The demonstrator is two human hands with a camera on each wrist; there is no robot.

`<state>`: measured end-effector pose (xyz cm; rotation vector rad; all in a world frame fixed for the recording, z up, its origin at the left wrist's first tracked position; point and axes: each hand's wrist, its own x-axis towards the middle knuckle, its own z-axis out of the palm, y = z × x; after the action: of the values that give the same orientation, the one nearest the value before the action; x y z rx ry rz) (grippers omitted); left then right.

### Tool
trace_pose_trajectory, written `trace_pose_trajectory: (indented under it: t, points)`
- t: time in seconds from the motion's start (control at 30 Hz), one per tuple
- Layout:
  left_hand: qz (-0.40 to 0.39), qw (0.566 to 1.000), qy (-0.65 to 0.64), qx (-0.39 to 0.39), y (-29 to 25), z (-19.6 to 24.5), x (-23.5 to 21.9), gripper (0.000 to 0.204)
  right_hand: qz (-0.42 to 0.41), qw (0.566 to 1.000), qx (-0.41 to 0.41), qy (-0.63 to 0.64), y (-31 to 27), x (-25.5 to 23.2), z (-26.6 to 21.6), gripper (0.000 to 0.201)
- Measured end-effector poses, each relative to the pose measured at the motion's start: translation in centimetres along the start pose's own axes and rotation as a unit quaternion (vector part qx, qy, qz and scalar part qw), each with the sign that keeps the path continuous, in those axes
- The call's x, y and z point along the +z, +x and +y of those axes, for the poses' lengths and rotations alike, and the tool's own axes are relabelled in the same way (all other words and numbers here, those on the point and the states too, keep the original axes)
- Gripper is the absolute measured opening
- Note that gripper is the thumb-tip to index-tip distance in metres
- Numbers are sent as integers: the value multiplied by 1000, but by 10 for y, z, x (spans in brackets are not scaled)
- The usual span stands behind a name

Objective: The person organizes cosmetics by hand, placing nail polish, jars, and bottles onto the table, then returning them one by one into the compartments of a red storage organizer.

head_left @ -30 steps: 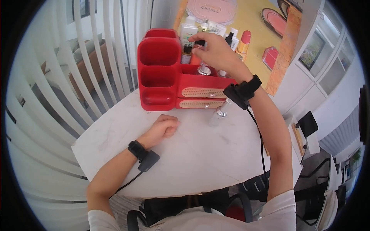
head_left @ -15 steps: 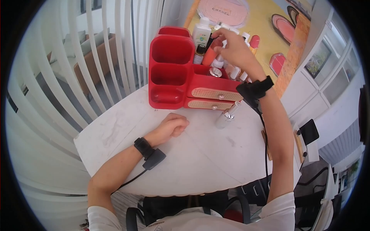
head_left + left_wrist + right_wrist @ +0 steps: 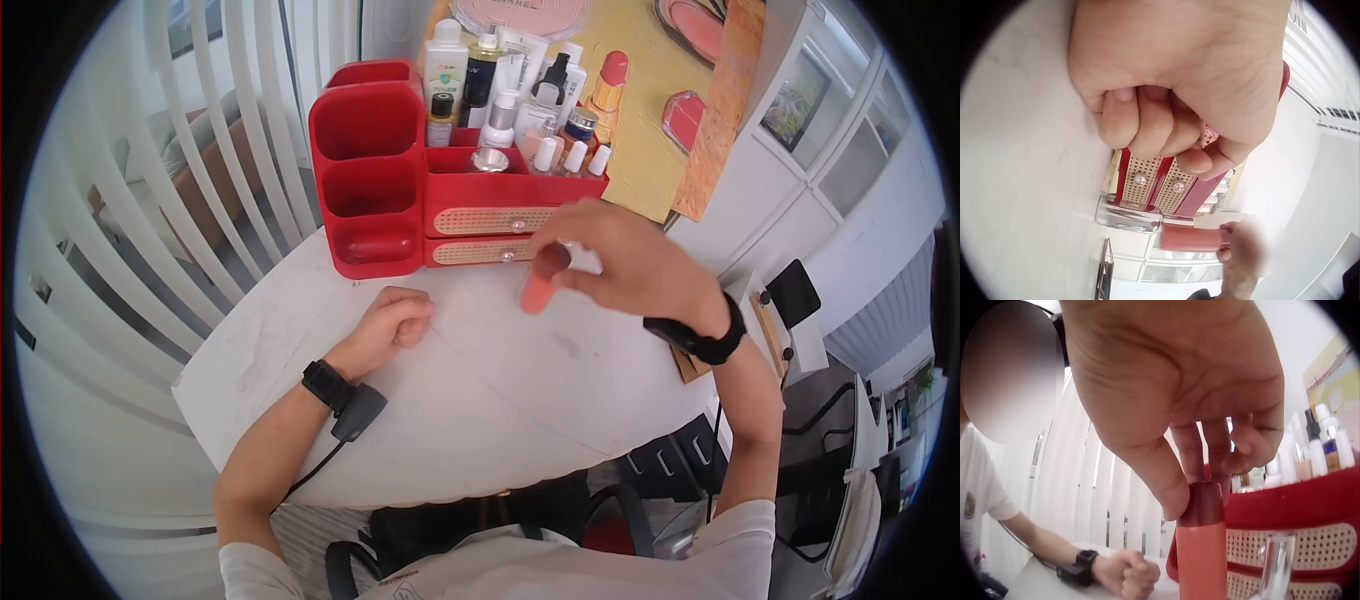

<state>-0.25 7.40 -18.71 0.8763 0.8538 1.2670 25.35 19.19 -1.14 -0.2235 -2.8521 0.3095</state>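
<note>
Between the thumb and fingers of my right hand is the dark red cap of a coral bottle, held upright in front of the red organizer. In the right wrist view the pinch on the cap shows from close by. A clear glass bottle with a silvery collar stands beside the coral one; my right hand mostly hides it in the head view. My left hand rests on the white table, its fingers curled in toward the palm with nothing in them.
Several bottles and tubes, such as a white bottle, fill the organizer's back compartments. Nail polish bottles with white caps stand at its right. Two woven-front drawers face me. White slats rise at the left.
My right hand has lifted the coral bottle out of the organizer and brought it down toward me, over the table. The left hand stays in place; the head view has shifted.
</note>
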Motion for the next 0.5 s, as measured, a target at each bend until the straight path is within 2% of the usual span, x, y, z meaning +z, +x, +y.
trace_pose_trajectory:
  t: [0.03,0.13,0.37,0.5]
  points:
    - [3,1000,-3,-1,0,0,0,33,2,1000,2,1,-3,8,0,25]
    - [4,1000,11,-2,0,1,0,33,-91,993,80,-8,-5,25,4,19]
    - [3,1000,6,-3,0,0,-1,33,-96,991,89,-36,-3,45,15,16]
    - [-6,1000,3,0,1,-2,-3,33,-96,990,99,-14,-4,42,17,23]
